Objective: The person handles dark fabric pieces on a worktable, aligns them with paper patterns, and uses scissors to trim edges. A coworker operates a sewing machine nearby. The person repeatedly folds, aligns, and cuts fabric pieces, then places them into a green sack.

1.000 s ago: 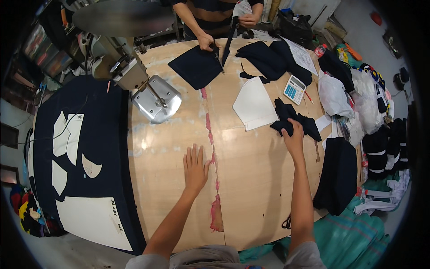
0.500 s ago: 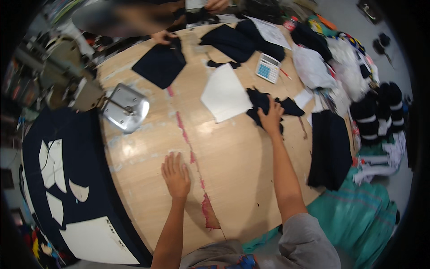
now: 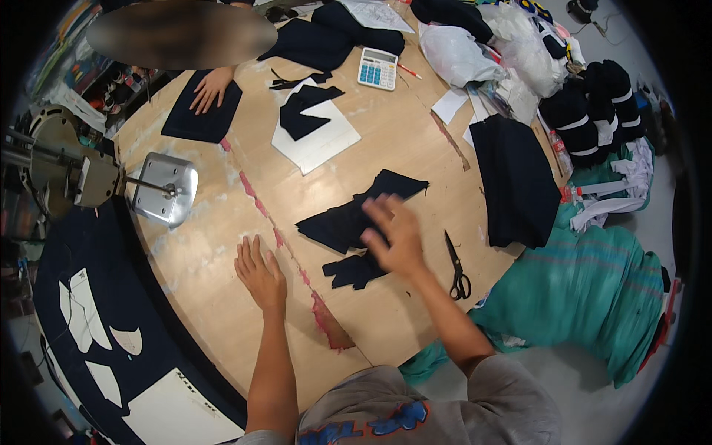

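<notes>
Dark navy cloth scraps (image 3: 330, 224) lie spread on the wooden table before me. My right hand (image 3: 397, 237) is over their right side, fingers apart and slightly blurred; whether it touches the cloth I cannot tell. Under its wrist sits a smaller notched scrap (image 3: 348, 270). My left hand (image 3: 262, 273) rests flat on the bare wood to the left, holding nothing. Black-handled scissors (image 3: 457, 273) lie to the right of my right forearm. Farther off, an angular dark cloth piece (image 3: 302, 113) lies on a white pattern sheet (image 3: 308, 154).
A cutting machine's metal base plate (image 3: 167, 199) stands at left, beside navy cloth (image 3: 148, 326) with white patterns. Across the table a person's hand (image 3: 213, 90) presses on folded dark cloth. A calculator (image 3: 377, 69), plastic bags (image 3: 456, 55) and a dark cloth stack (image 3: 515, 182) are at right.
The dark scraps have come nearer to me and lie more spread, my right hand moving with them. One dark piece now lies on the white sheet. The scissors now show. The view has shifted.
</notes>
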The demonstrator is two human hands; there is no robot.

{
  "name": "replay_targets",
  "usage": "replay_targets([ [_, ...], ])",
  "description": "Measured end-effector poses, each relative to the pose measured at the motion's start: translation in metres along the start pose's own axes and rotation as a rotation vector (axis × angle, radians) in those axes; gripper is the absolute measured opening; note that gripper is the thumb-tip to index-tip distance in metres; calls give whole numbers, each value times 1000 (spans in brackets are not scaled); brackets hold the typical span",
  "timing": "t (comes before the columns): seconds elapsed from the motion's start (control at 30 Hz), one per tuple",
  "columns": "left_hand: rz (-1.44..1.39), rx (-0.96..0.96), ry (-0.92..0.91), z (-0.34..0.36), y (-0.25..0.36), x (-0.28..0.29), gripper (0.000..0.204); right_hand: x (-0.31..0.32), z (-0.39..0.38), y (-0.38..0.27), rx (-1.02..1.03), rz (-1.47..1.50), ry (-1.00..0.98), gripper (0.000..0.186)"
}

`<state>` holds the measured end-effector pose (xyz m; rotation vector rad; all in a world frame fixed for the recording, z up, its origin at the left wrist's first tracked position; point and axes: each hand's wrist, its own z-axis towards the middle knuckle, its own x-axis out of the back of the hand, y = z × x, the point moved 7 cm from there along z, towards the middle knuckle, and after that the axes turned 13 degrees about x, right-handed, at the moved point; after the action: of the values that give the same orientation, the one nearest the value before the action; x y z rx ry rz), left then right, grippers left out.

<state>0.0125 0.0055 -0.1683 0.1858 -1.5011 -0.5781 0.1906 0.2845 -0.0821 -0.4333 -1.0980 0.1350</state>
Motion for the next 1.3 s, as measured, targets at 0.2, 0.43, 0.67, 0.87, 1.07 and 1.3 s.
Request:
replay_targets([
  [0.2, -32, -27, -6, -1, 7, -3, 54, -3, 26, 117, -92, 119, -258, 73],
  [0.43, -27, -176, -101, -6, 17, -3, 58, -33, -51, 14, 31, 2, -567, 130],
  [0.67, -139, -339, -190, -17, 24, 0, 47, -68, -54, -46, 71, 1, -410, 128],
  [0.87, -264, -467, -188, -20, 12, -4, 46, -109, -8, -97, 253, 1, -233, 114],
  [1.07, -336, -255, -282, -20, -14, -19, 54, -116, -15, -98, 315, 54, -79, 77],
  [1.3, -173, -169, -304, 19, -98, -66, 48, -119, -33, -121, 141, 135, 182, 56],
])
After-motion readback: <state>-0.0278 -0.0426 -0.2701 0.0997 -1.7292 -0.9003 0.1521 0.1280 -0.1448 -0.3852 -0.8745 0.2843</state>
